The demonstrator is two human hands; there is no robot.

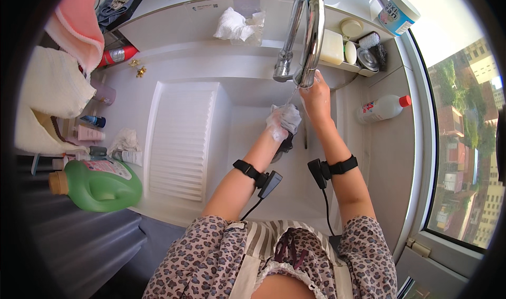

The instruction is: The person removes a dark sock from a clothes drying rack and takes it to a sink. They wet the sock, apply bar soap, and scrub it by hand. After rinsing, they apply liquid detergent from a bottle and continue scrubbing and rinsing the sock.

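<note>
My left hand (278,130), covered in suds, holds a wet, bunched grey-and-white cloth (287,117) over the sink basin (247,131). A darker piece of fabric (285,143) hangs below it. Water (293,95) runs down onto the cloth from the chrome faucet (314,42). My right hand (317,101), with some foam on it, is up against the end of the spout. Its fingers are partly hidden behind the metal, so whether they grip it is unclear.
A ribbed washboard (180,141) is left of the basin. A green detergent jug (102,186) lies at the left edge, near toiletry tubes (90,133). On the right are a red-capped bottle (381,109), a soap tray (350,65) with brushes, a white tub (399,14) and a window (458,141).
</note>
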